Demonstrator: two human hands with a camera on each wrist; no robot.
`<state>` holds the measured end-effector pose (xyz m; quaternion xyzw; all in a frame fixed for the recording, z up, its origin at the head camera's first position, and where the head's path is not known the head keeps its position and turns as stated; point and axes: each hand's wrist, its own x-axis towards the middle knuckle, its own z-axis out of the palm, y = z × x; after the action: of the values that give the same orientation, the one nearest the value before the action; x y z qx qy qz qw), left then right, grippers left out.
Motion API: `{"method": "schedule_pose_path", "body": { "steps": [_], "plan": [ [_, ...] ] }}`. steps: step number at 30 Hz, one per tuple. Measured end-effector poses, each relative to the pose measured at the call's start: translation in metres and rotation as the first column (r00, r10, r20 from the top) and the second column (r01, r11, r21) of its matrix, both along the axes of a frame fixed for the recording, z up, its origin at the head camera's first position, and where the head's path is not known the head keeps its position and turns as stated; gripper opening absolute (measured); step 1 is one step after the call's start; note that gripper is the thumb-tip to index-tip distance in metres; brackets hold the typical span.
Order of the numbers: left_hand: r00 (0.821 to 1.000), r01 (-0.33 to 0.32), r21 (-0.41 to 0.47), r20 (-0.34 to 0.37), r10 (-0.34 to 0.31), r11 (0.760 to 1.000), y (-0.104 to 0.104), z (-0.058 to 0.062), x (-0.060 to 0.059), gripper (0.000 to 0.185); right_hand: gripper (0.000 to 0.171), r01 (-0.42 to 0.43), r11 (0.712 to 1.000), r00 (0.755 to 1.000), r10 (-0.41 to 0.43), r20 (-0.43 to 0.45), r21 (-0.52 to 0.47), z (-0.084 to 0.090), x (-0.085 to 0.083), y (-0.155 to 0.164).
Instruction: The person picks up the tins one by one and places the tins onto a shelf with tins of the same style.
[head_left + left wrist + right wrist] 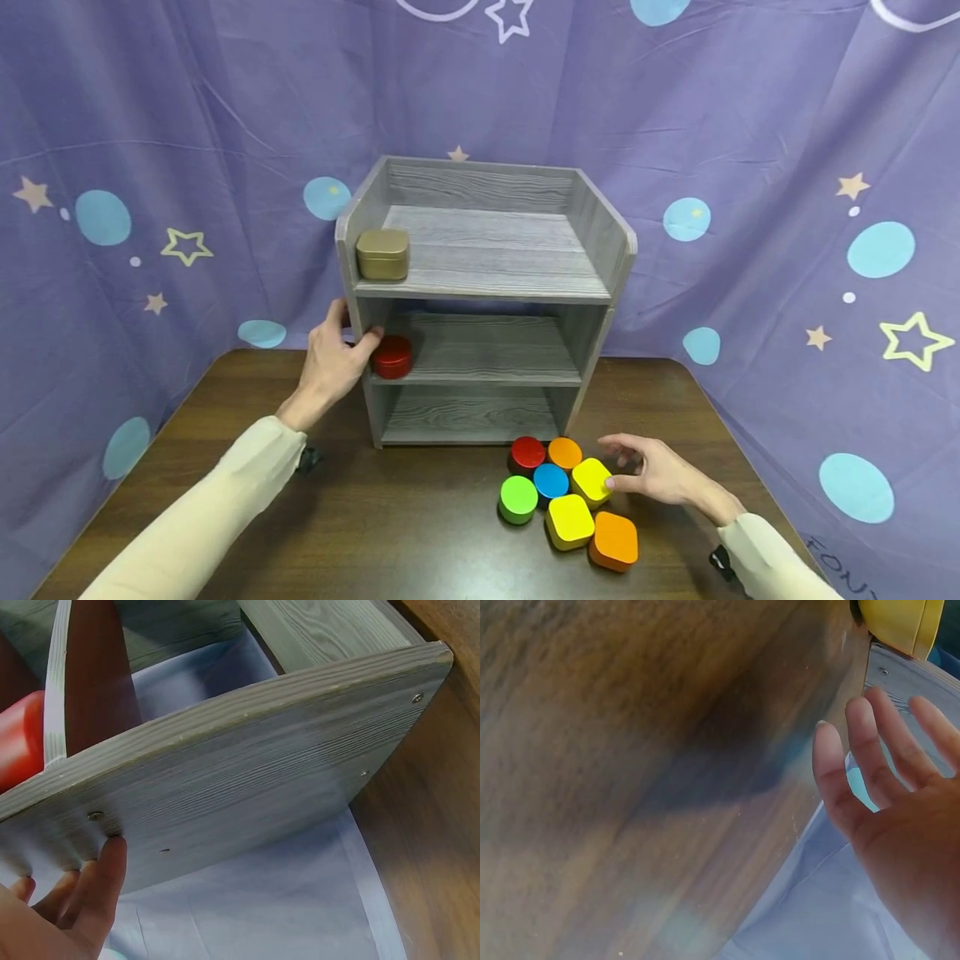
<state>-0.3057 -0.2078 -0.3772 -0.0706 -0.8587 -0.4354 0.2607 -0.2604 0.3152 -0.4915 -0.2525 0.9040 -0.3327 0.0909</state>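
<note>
My left hand (333,358) holds the left side panel of a small grey wooden shelf (480,379), thumb at its front edge beside a red round tin (393,358). In the left wrist view, fingertips (112,851) press the panel's outer face; the thumb is hidden. My right hand (660,473) is at the right of a cluster of tins, fingers spread and slightly bent. Its thumb tip meets or overlaps the edge of a yellow square tin (592,481); whether it touches, I cannot tell. The right wrist view shows the fingers (862,739) apart, holding nothing.
A gold tin (383,255) stands on the shelf's top level at left. Around the yellow tin are red (527,453), blue (551,482) and green (518,498) round tins, an orange round tin (565,454), another yellow tin (570,522) and an orange square tin (614,540).
</note>
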Motion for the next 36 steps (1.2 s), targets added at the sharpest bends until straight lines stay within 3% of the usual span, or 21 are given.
{"method": "schedule_pose_path", "body": {
  "steps": [13, 36],
  "plan": [
    [1.0, 0.015, -0.01, -0.002, -0.015, 1.0, -0.003, -0.003, 0.0, 0.048, 0.06, -0.095, 0.994, 0.992, 0.099, 0.073, -0.055, -0.008, 0.003, -0.001],
    [1.0, 0.013, 0.005, -0.018, -0.013, 1.0, -0.001, -0.003, -0.001, 0.044, 0.068, -0.099, 0.992, 0.99, 0.106, 0.092, -0.076, -0.011, 0.0, -0.01]
  ]
}}
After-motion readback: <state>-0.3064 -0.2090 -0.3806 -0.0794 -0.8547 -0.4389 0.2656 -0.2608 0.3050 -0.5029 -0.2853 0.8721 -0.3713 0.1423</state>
